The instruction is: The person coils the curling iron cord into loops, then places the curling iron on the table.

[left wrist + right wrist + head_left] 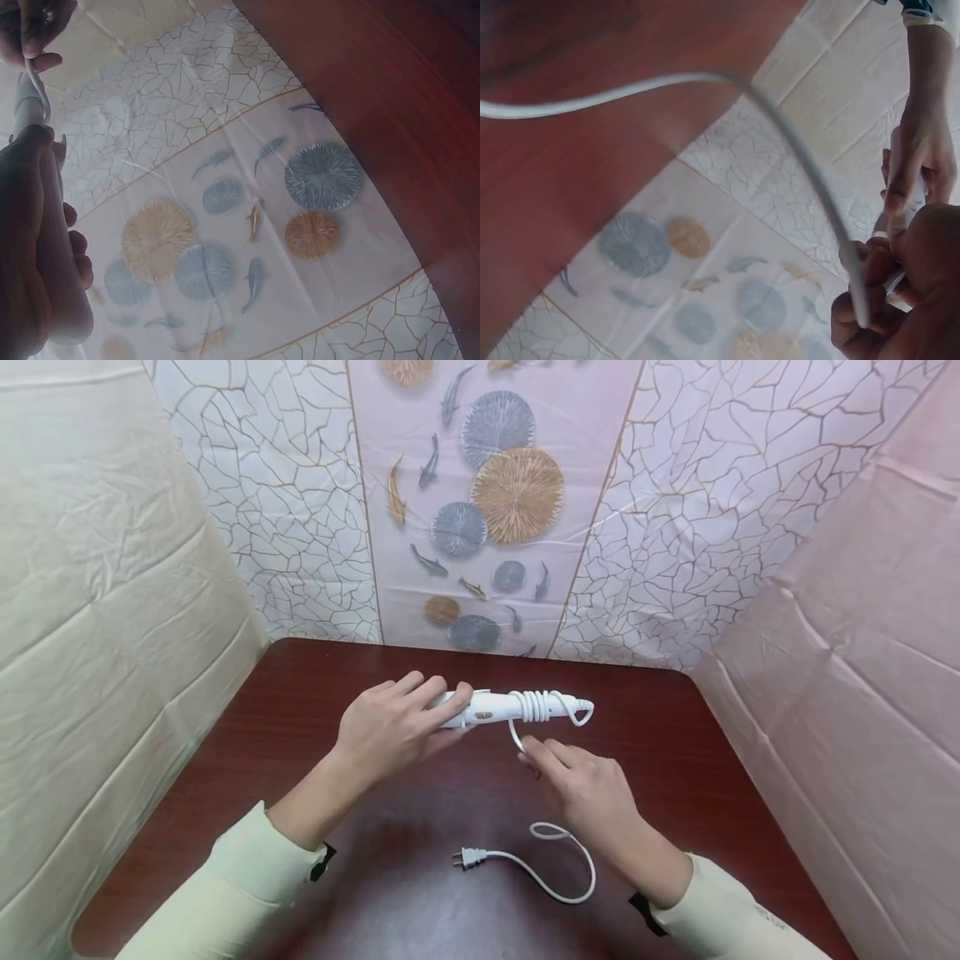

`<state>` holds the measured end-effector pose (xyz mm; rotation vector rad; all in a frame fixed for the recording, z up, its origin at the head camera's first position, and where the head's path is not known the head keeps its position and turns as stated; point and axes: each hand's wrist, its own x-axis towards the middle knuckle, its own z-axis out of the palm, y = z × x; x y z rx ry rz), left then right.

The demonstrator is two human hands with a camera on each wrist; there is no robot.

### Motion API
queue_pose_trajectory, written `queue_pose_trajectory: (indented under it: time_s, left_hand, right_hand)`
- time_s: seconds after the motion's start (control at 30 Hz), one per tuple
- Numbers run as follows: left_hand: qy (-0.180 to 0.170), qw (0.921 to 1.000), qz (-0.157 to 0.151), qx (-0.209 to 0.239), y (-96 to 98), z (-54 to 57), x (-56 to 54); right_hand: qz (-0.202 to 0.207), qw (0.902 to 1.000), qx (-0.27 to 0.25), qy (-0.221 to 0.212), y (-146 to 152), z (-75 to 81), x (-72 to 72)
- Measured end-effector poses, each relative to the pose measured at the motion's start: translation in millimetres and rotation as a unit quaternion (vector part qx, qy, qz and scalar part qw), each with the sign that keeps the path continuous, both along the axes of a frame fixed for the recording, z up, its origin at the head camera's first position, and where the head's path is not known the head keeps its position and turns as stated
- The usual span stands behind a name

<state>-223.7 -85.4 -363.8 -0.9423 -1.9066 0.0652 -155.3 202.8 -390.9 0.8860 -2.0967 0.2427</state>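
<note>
A white hair styling iron [492,707] is held level above the table, its barrel end to the left. My left hand [397,720] grips it round that end, fingers over the top; the left wrist view shows the fingertips curling round the pale body [66,285]. Several turns of white cord [536,706] wrap the handle, close to the cord's exit at the right. Just below the handle, my right hand [581,781] pinches the cord. From that hand the loose cord [802,154] arcs away, and its far length lies looped on the table, ending in a two-pin plug [471,857].
The dark red-brown table [300,693] has rounded back corners. Behind it hangs a patterned cloth [487,568] with fish and round motifs. Plain beige cloth walls [97,610] stand at the left and right sides.
</note>
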Motion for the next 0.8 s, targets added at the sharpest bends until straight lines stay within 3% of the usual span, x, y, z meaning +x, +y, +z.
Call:
queue_pose_trajectory:
  time_s: [0.2,0.63,0.8]
  left_hand:
    - [-0.007,0.9998,0.014,0.012,-4.9,1.7,-3.0]
    - [-0.046,0.9982,0.03,0.024,-11.6,-0.6,-10.9]
    - [-0.052,0.9979,0.03,0.023,-13.5,-2.8,-11.3]
  right_hand:
    - [0.001,0.9999,-0.003,0.011,-1,8.5,4.7]
    - [0.031,0.9958,-0.06,-0.061,-12,11.2,25.2]
    - [0.027,0.9966,-0.058,-0.051,-16,16.7,28.7]
